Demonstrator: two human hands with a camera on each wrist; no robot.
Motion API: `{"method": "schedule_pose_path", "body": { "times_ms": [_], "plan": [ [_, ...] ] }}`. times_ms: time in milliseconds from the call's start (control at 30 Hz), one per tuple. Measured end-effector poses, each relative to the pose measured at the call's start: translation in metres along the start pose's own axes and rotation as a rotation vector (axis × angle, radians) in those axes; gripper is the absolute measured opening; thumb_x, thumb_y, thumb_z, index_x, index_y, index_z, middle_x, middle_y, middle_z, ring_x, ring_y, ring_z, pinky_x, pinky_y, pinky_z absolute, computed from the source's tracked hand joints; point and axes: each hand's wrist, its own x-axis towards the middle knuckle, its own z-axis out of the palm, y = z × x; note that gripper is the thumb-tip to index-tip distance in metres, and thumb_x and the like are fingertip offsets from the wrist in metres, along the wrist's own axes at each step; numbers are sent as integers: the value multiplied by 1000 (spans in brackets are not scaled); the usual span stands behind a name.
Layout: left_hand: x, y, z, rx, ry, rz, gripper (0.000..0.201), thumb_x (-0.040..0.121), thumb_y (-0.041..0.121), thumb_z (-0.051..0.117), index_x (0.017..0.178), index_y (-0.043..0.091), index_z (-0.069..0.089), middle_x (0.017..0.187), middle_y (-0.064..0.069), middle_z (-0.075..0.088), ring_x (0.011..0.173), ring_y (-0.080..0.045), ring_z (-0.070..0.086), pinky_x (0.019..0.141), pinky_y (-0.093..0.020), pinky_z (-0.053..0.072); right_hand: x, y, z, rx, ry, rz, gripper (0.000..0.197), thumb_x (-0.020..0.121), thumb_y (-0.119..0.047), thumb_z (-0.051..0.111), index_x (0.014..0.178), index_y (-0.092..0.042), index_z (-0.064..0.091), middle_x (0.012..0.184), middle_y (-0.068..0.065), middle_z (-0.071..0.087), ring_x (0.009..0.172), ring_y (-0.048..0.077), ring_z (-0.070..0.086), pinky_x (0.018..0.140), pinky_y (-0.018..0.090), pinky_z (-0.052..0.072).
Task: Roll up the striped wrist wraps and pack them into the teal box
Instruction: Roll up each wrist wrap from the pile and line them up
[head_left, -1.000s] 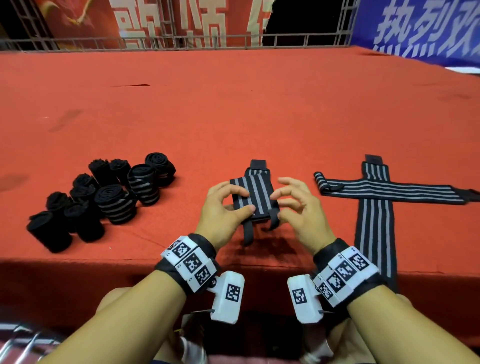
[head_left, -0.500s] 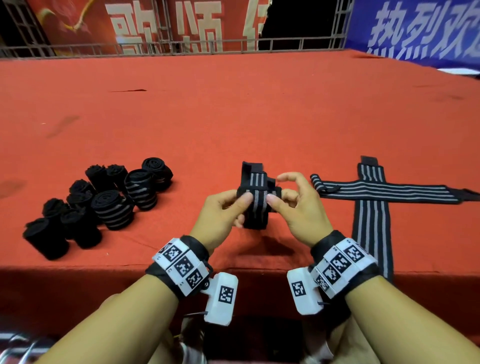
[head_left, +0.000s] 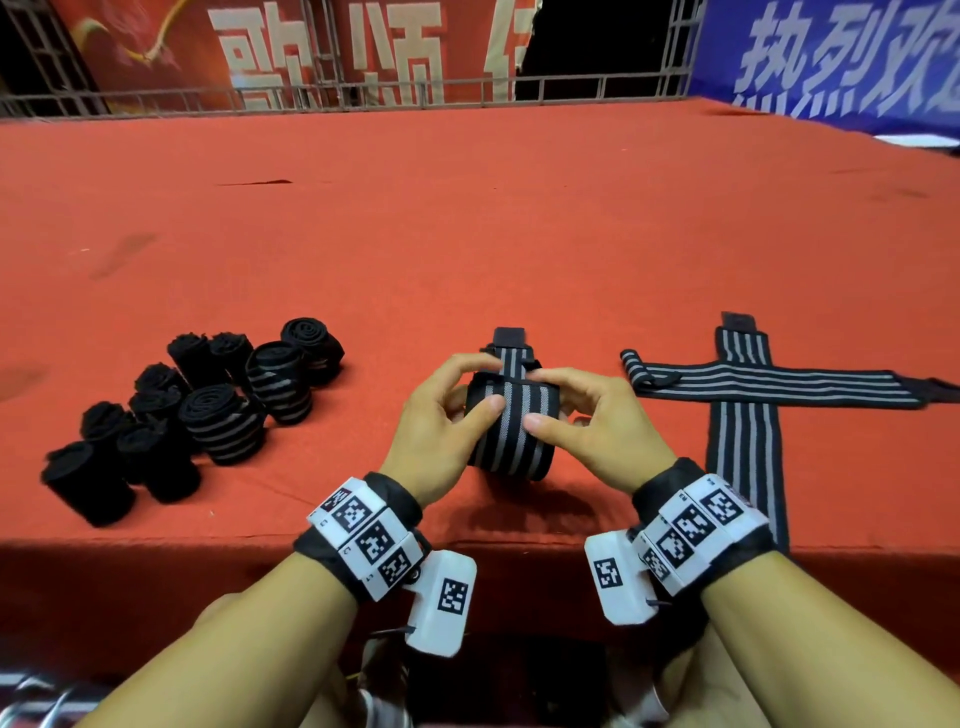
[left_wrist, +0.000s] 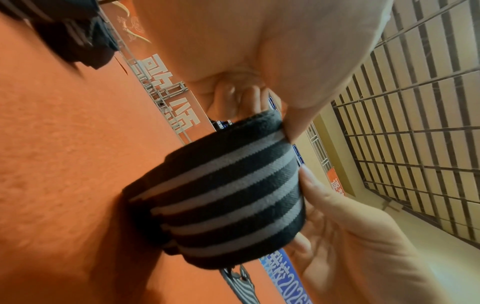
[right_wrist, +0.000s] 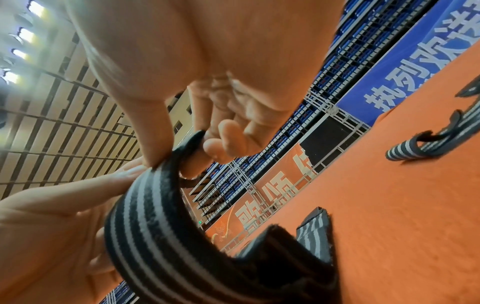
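Note:
A black wrist wrap with grey stripes (head_left: 511, 428) is partly rolled near the front edge of the red table. My left hand (head_left: 441, 415) grips its left side, thumb on the striped face. My right hand (head_left: 582, 415) grips its right side the same way. The roll (left_wrist: 221, 205) shows close up in the left wrist view, and the curled band (right_wrist: 161, 226) in the right wrist view. Its loose black end (head_left: 511, 338) lies flat beyond my fingers. Two more striped wraps (head_left: 779, 387) lie flat and crossed to the right. No teal box is in view.
Several rolled wraps (head_left: 218, 410) stand in a cluster at the left of the red cloth-covered table (head_left: 467, 223). A metal railing and red and blue banners (head_left: 831, 57) run along the far side. The table's front edge (head_left: 208, 540) runs just under my wrists.
The wrap has been rolled further towards the far side, so the roll is thicker and the loose end shorter. Both hands shifted their hold round it.

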Motion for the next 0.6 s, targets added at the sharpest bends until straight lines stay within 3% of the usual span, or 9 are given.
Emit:
{"method": "schedule_pose_path", "body": {
  "times_ms": [67, 167, 233, 300, 333, 433, 533, 600],
  "plan": [
    [1, -4, 0, 35, 14, 5, 18, 91, 20, 67, 108, 24, 69, 94, -3, 76, 87, -16, 70, 84, -44, 54, 1, 0, -2, -32, -18, 10, 38, 82, -14, 82, 118, -19, 71, 92, -11, 74, 76, 0, 64, 75, 20, 50],
    [2, -4, -1, 15, 30, -20, 18, 89, 24, 68, 107, 23, 70, 89, -1, 77, 84, -13, 71, 85, -45, 55, 2, 0, -5, -102, -75, 25, 34, 82, -27, 83, 115, -24, 73, 97, -3, 76, 89, 22, 69, 84, 38, 55],
    [2, -2, -1, 7, 28, -31, 21, 89, 25, 68, 110, 22, 69, 90, -2, 78, 87, -18, 73, 88, -45, 56, 2, 1, -3, -133, -136, 0, 25, 85, -36, 78, 105, -22, 75, 89, -2, 75, 85, 22, 69, 82, 43, 55],
    [3, -2, -2, 19, 18, -44, 25, 89, 25, 71, 114, 21, 69, 92, 0, 78, 91, -17, 74, 91, -44, 57, 3, 2, -2, -168, -142, -36, 33, 86, -47, 68, 88, -15, 73, 72, 5, 66, 68, 17, 60, 71, 46, 51],
    [3, -1, -2, 36, 6, -51, 26, 89, 23, 74, 115, 21, 69, 93, 1, 78, 91, -16, 74, 91, -42, 57, 4, 4, -2, -185, -132, -45, 38, 87, -50, 64, 81, -12, 70, 67, 8, 60, 64, 16, 53, 66, 46, 48],
    [5, -4, -4, 172, -31, -26, 24, 88, 27, 77, 110, 27, 68, 91, 9, 72, 82, -10, 67, 79, -29, 54, 3, 4, -2, -207, -122, -64, 42, 89, -49, 62, 75, -10, 63, 64, 0, 50, 61, 11, 44, 60, 40, 40],
    [8, -7, -6, 313, -12, -37, 10, 89, 32, 75, 98, 32, 69, 98, 5, 58, 81, -6, 52, 77, -20, 41, 3, 3, -3, -198, -111, -55, 33, 94, -39, 67, 71, -16, 62, 66, -4, 52, 62, 7, 47, 63, 36, 41],
    [9, -7, -6, 336, -20, -46, 4, 90, 31, 73, 90, 32, 69, 102, 0, 60, 83, -6, 52, 74, -15, 37, 4, 3, -2, -214, -98, -53, 23, 94, -33, 70, 78, -15, 68, 76, -6, 56, 66, 3, 49, 65, 27, 41]
  ]
}}
